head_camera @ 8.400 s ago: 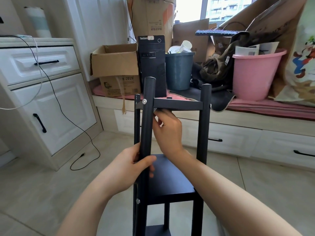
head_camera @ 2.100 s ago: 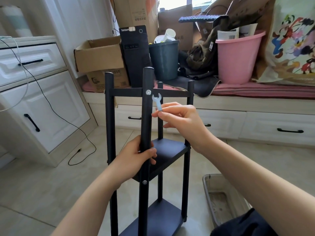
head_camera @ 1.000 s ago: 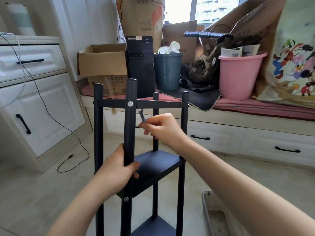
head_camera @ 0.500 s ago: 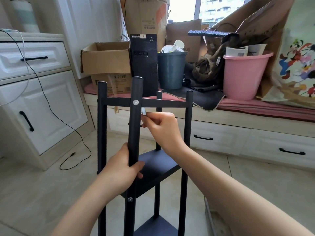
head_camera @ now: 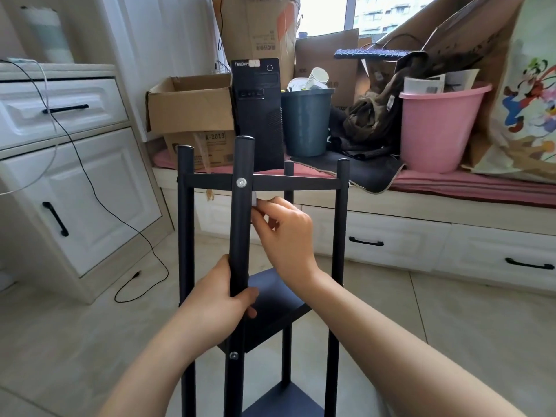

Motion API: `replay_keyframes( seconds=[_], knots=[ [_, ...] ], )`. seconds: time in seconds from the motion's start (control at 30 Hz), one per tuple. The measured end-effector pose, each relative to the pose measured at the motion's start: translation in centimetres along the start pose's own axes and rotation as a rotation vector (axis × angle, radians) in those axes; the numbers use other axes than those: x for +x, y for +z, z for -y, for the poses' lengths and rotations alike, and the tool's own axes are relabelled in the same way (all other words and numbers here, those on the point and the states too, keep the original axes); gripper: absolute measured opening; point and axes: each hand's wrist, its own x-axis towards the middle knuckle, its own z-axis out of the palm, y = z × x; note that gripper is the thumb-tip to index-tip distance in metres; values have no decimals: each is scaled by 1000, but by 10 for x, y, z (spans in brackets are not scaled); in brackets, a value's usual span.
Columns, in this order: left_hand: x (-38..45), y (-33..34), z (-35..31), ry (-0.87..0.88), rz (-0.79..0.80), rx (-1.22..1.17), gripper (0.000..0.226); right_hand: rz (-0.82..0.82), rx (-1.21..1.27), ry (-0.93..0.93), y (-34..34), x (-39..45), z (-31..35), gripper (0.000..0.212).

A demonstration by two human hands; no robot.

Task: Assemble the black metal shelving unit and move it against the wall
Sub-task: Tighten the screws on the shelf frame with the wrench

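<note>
1. The black metal shelving unit point(head_camera: 340, 224) is standing upright on the tiled floor point(head_camera: 60, 341), in front of the window seat point(head_camera: 451, 188), with four round posts rising past its top frame.
2. The left hand point(head_camera: 216, 302) is wrapping around the nearest post point(head_camera: 240, 236), fingers on the far side and thumb curling across the right side, gripping it just above the middle shelf point(head_camera: 279, 308).
3. The right hand point(head_camera: 285, 233) is sitting just right of that same post, below the top crossbar point(head_camera: 294, 184); its thumb and fingers are pinching a small pale tool point(head_camera: 254, 200), of which only the tip is showing against the post.
4. A silver bolt head point(head_camera: 241, 182) is showing where the crossbar meets the nearest post, just above the tool tip; a second bolt point(head_camera: 233, 355) is sitting lower on the post at the level of the middle shelf.
5. A lower shelf point(head_camera: 285, 401) is showing at the bottom edge of the view.
6. Behind the unit, the window seat is carrying a cardboard box point(head_camera: 189, 106), a black computer tower point(head_camera: 258, 112), a dark blue bin point(head_camera: 307, 121) and a pink bucket point(head_camera: 436, 127).
7. A white cabinet point(head_camera: 75, 176) is standing at the left, with a black cable point(head_camera: 90, 182) trailing down its front to the floor.
</note>
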Motion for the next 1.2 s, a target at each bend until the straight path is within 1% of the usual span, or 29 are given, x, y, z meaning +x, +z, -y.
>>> replay_keyframes(
  seconds=[0.13, 0.3, 0.47, 0.57, 0.67, 0.77, 0.97, 1.03, 1.2],
  knots=[
    [1, -3, 0, -3, 4, 0, 16, -74, 14, 5, 11, -2, -2, 11],
    [3, -4, 3, -4, 5, 19, 17, -127, 76, 25, 30, -4, 5, 10],
    [8, -5, 5, 2, -10, 34, 18, -167, 153, 61, 39, -2, 2, 11],
    [10, -7, 7, -6, -21, 26, 18, -166, 241, 105, 44, -1, 2, 13],
    [12, -9, 8, -11, -22, 18, 17, -123, 292, 157, 46, -1, 0, 13],
    [13, -11, 8, -5, -32, 8, 17, -61, 300, 158, 46, 0, -3, 13],
    [12, -14, 9, -27, 0, -15, 18, 104, 229, 223, 36, -3, -20, 13],
    [12, -14, 9, -25, 1, -25, 17, 157, 227, 218, 29, -1, -22, 15],
    [11, -15, 9, -22, 0, -20, 16, 257, 219, 205, 10, 13, -18, 12]
  ],
)
